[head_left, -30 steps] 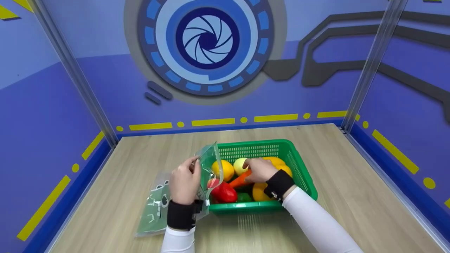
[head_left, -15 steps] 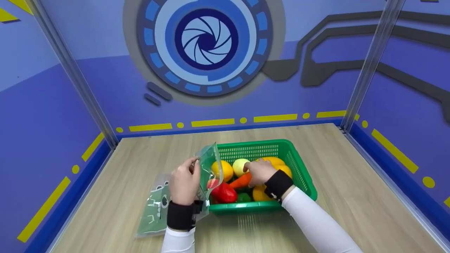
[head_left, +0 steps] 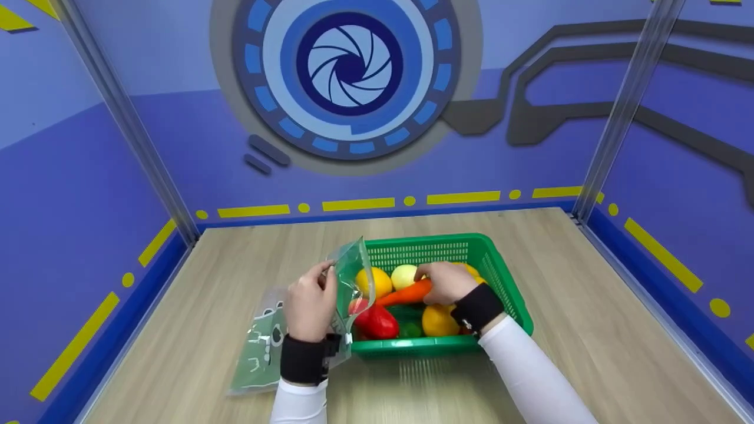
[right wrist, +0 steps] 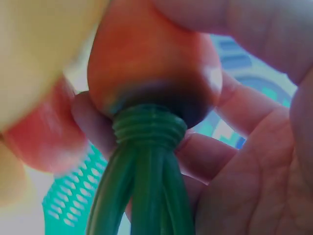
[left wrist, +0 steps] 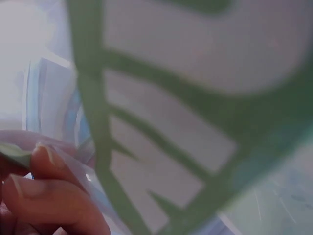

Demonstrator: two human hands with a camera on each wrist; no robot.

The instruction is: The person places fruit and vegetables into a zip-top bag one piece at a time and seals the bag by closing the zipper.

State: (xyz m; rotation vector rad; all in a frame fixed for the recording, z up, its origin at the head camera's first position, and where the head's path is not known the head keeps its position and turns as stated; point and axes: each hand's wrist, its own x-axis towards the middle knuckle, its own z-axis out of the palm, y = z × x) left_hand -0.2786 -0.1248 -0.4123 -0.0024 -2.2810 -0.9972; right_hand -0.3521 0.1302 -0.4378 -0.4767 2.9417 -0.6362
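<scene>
Over the green basket point(head_left: 424, 348), my right hand point(head_left: 449, 284) grips an orange carrot point(head_left: 406, 292) near its thick end, its tip slanting toward the left. In the right wrist view the fingers wrap the carrot's top point(right wrist: 154, 58), and green stalks point(right wrist: 149, 186) stick out below. My left hand point(head_left: 310, 303) pinches the rim of a clear and green zip bag point(head_left: 352, 277), holding its mouth raised beside the basket's left end. The left wrist view shows the bag's printed side point(left wrist: 195, 112) close up, with thumb and finger at its edge.
Around the carrot in the basket lie a red pepper-like piece point(head_left: 380, 324), a pale round piece point(head_left: 404, 277), an orange-yellow fruit point(head_left: 377, 281), another yellow one point(head_left: 440, 321) and something dark green point(head_left: 410, 330). The wooden table point(head_left: 595, 330) meets blue walls point(head_left: 377, 182) at the back and sides.
My right hand has shifted a little rightward and taken a grip on the carrot, which now lies more level and slightly higher. My left hand and the bag have hardly moved.
</scene>
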